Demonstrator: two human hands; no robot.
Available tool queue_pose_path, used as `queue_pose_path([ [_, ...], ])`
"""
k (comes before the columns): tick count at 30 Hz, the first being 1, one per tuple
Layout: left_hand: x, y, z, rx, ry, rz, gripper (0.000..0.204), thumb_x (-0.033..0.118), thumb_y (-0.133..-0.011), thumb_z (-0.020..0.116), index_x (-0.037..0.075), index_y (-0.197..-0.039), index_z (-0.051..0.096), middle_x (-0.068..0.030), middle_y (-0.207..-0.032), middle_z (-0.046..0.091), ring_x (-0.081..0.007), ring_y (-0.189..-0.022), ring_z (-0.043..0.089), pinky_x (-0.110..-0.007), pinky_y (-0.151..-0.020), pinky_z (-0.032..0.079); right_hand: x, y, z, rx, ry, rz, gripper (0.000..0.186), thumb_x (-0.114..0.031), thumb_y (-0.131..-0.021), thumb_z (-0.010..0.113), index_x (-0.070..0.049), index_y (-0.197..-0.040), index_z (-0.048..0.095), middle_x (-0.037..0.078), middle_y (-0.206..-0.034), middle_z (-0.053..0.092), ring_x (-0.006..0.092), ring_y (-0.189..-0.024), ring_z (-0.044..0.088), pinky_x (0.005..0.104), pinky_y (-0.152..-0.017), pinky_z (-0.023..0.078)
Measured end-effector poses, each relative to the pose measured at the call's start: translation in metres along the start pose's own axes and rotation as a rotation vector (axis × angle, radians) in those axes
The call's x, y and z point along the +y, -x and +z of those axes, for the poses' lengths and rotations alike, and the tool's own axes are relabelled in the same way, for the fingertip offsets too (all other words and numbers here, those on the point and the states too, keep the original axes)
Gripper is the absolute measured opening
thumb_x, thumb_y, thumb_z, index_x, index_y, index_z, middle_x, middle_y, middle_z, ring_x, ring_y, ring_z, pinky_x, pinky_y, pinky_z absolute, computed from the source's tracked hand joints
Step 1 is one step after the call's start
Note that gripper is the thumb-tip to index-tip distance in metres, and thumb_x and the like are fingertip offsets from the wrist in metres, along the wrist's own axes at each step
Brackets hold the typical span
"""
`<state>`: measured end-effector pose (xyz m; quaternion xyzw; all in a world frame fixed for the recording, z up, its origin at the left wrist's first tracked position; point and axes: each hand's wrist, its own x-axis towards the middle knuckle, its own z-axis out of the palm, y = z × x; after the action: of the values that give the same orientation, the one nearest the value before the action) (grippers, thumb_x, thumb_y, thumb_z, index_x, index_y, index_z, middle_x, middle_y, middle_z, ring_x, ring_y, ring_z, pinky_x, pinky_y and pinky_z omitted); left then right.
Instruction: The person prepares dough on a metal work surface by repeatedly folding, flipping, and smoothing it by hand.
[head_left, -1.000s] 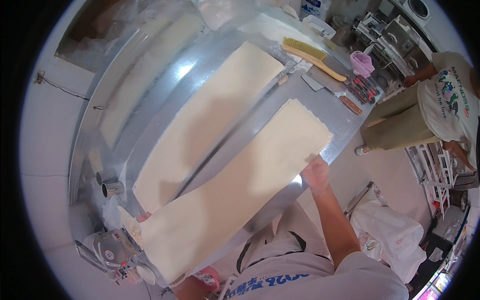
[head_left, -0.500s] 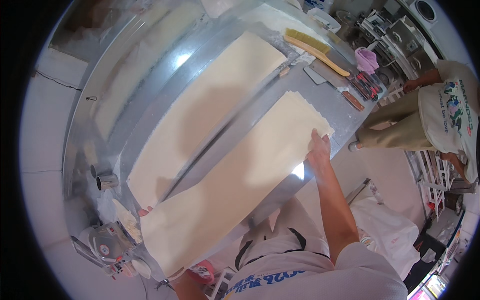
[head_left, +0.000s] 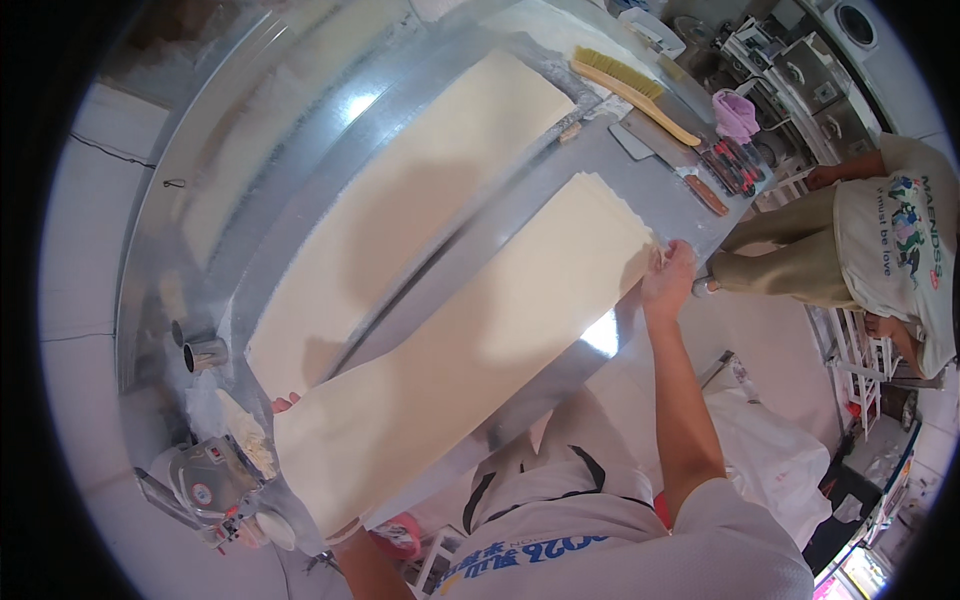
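A long, pale dough sheet (head_left: 480, 320) stretches diagonally over the front of the metal table. Its near left end drapes over my left hand (head_left: 285, 403), which carries it from beneath. Only the fingertips peek out past the sheet's left edge; the palm is covered by dough. At the far right corner my right hand (head_left: 672, 275) is closed on the sheet's edge, with fingers and thumb bent together there. A second long dough sheet (head_left: 420, 200) lies flat behind the first, across a narrow dark gap.
A wooden-handled brush (head_left: 635, 95), a cleaver (head_left: 665, 165) and red-and-black tools (head_left: 730, 165) lie at the table's far right. Metal cups (head_left: 205, 354) and a grey machine (head_left: 210, 480) are at left. Another person (head_left: 890, 240) stands to the right.
My right hand has slid outward to the right along the sheet's corner, and the corner now lies smoother. My left hand remains under the other end. The view has shifted slightly.
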<state>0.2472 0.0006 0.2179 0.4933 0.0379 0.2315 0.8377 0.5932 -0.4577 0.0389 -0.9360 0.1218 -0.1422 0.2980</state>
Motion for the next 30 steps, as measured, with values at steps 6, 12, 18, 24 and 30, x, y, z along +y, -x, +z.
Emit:
queue_pose_path([
  [6,-0.008,0.01,0.006,0.39,-0.173,-0.149,0.064,0.03,-0.119,0.04,0.011,-0.176,0.018,-0.0019,-0.182,0.024,-0.0217,-0.168,0.022,-0.048,-0.138,0.019,-0.024,-0.018,0.038,-0.087,0.139,-0.51,0.04,-0.009,-0.094,0.069,-0.007,-0.134,0.066,0.015,-0.122,0.066,0.0381,-0.118,0.06,0.0528,-0.099,0.049],
  [12,0.002,0.012,0.006,0.395,-0.111,-0.155,0.066,0.031,-0.119,0.04,0.011,-0.177,0.017,-0.0019,-0.183,0.023,-0.0227,-0.168,0.022,-0.047,-0.139,0.018,-0.027,-0.02,0.058,-0.081,0.245,-0.324,0.03,-0.015,-0.096,0.07,-0.01,-0.126,0.068,0.014,-0.12,0.067,0.0382,-0.115,0.06,0.0529,-0.096,0.047],
  [18,0.0,0.017,-0.007,0.429,-0.301,-0.11,0.065,0.032,-0.118,0.042,0.01,-0.176,0.021,-0.0025,-0.18,0.029,-0.0236,-0.167,0.024,-0.047,-0.138,0.018,-0.023,-0.036,0.052,-0.218,0.183,-0.308,0.025,-0.021,-0.096,0.073,-0.011,-0.119,0.069,0.012,-0.104,0.072,0.0365,-0.103,0.066,0.0547,-0.091,0.044],
  [24,0.009,-0.008,0.049,0.642,0.018,-0.167,0.064,0.03,-0.118,0.044,0.008,-0.175,0.024,-0.0051,-0.18,0.03,-0.0233,-0.166,0.027,-0.045,-0.137,0.021,-0.05,-0.045,0.022,-0.48,-0.083,-0.029,0.029,-0.029,-0.1,0.076,-0.006,-0.116,0.069,0.017,-0.1,0.077,0.0418,-0.096,0.072,0.0516,-0.086,0.055],
  [30,-0.003,0.007,0.015,0.424,-0.242,-0.151,0.064,0.031,-0.117,0.045,0.01,-0.174,0.026,-0.0033,-0.177,0.036,-0.0226,-0.165,0.029,-0.048,-0.137,0.023,-0.037,-0.058,0.032,-0.458,-0.071,-0.142,0.033,-0.034,-0.102,0.076,-0.005,-0.116,0.068,0.022,-0.102,0.077,0.0461,-0.097,0.073,0.0513,-0.084,0.058],
])
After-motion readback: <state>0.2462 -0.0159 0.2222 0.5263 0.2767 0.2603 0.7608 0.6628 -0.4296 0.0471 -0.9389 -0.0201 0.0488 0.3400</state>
